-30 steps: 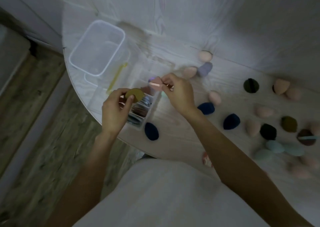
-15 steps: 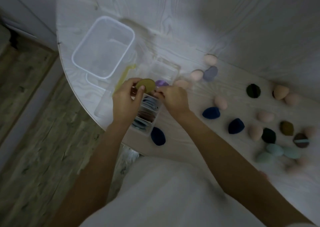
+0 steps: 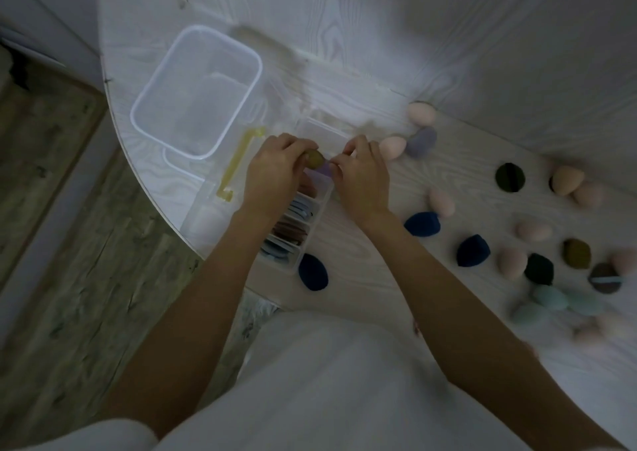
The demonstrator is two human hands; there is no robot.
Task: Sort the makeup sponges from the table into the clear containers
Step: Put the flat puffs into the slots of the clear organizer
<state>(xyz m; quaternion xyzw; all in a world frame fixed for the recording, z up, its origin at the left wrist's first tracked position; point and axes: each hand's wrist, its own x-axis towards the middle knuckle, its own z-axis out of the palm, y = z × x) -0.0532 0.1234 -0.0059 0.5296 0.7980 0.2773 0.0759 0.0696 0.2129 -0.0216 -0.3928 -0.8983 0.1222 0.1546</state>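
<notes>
Both hands meet over the far end of the narrow clear plastic divided organiser near the rounded edge of the pale wood-grain desk. The left hand has its grip curled round a flat olive-yellow round makeup sponge, and the right hand pinches a lilac sponge touching it, just above the organiser; its nearer compartments hold blue and brown flat sponges set on edge. Left of the hands stands a large clear rectangular plastic tub, with a yellow translucent clip lying on the desk just beside it. Loose egg-shaped sponges lie scattered to the right: a navy one just beside the organiser's near end, pink and grey-violet ones near the right hand
</notes>
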